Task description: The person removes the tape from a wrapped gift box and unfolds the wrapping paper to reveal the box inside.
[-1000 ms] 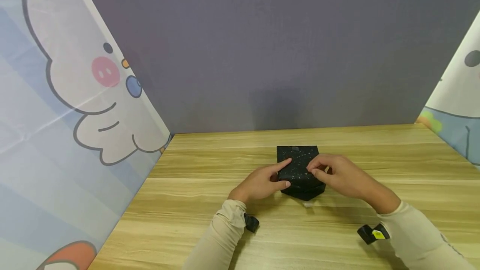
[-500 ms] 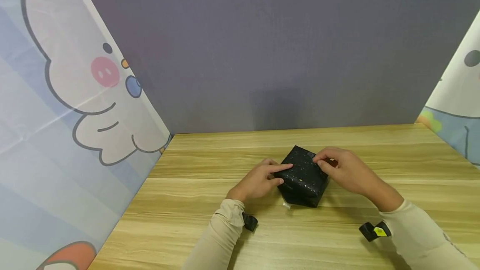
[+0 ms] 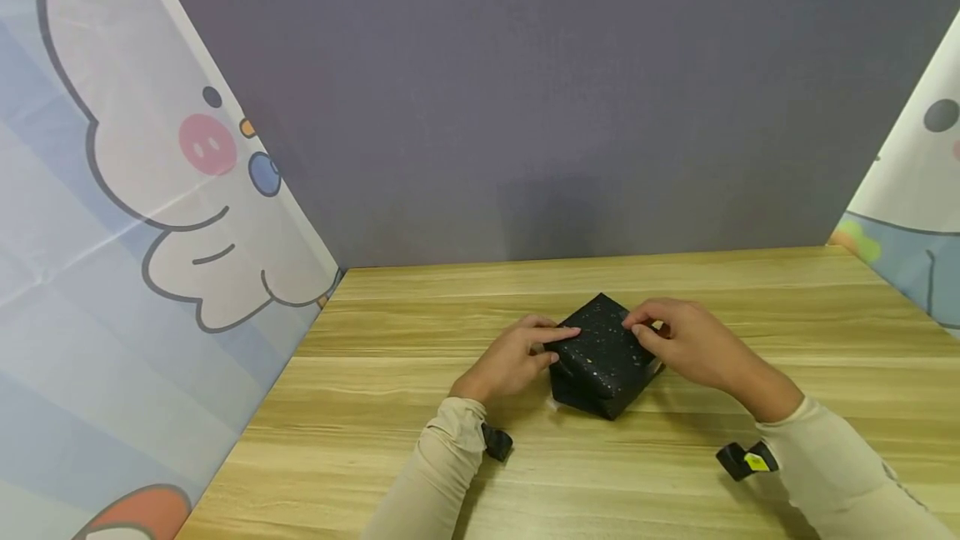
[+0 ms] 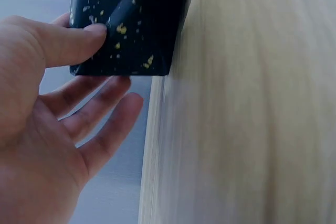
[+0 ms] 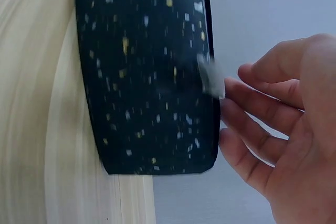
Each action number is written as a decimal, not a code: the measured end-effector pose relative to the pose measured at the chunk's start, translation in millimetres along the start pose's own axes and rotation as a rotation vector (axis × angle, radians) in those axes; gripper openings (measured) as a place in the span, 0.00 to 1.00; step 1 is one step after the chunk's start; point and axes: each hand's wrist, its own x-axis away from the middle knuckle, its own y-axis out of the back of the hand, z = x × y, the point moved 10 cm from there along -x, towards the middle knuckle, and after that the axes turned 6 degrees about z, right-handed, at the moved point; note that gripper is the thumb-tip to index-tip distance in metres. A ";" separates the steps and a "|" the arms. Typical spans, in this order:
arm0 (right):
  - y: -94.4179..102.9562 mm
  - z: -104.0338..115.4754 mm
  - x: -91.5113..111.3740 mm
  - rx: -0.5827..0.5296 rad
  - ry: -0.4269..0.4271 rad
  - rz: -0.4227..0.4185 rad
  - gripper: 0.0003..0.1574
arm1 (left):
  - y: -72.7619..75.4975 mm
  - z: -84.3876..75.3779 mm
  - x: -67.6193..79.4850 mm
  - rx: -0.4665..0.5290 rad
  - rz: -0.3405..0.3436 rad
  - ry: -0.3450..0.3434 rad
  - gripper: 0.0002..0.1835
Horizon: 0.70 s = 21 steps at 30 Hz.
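A black wrapped box [image 3: 603, 348] with gold and white specks sits cornerwise on the table, a corner toward me. My left hand [image 3: 513, 359] holds its left corner, index finger along the top and thumb on the near side. In the left wrist view, the thumb presses a speckled face while other fingers spread below the box. Fingertips of my right hand [image 3: 686, 342] rest at the top's right edge, loosely bent. Beside them, the right wrist view has a small translucent strip [image 5: 211, 78], like tape, on the box's edge. The box's underside is hidden.
The wood-grain table [image 3: 405, 315] ends at a grey panel [image 3: 570, 107] behind. Cartoon-printed cloths hang at the left [image 3: 135, 215] and right. Each wrist wears a dark strap mount; the right one [image 3: 748, 461] bears a yellow mark.
The box has turned clockwise, bringing a corner toward me and carrying its pale near tab leftward. My left hand shifted slightly left; my right fingertips moved toward the top's right edge.
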 end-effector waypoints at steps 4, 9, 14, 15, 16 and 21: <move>-2.0 -1.7 -0.2 0.015 -0.019 0.026 0.09 | 7.1 0.5 1.8 -0.017 -0.070 -0.019 0.26; -1.8 -3.4 0.4 0.009 -0.039 0.041 0.11 | 15.5 2.0 4.1 -0.071 -0.166 -0.001 0.23; -1.4 -4.1 0.7 0.027 -0.036 0.038 0.12 | 17.8 4.7 5.9 -0.091 -0.196 0.051 0.19; -1.6 -4.2 0.4 0.034 -0.033 0.037 0.11 | 17.5 5.1 6.2 -0.090 -0.191 0.061 0.18; -1.9 -4.4 0.2 0.048 -0.030 0.037 0.11 | 17.2 4.8 6.3 -0.092 -0.186 0.066 0.18; -6.0 -4.5 -1.8 0.120 -0.006 0.046 0.07 | 12.3 4.8 6.2 -0.126 -0.123 0.110 0.30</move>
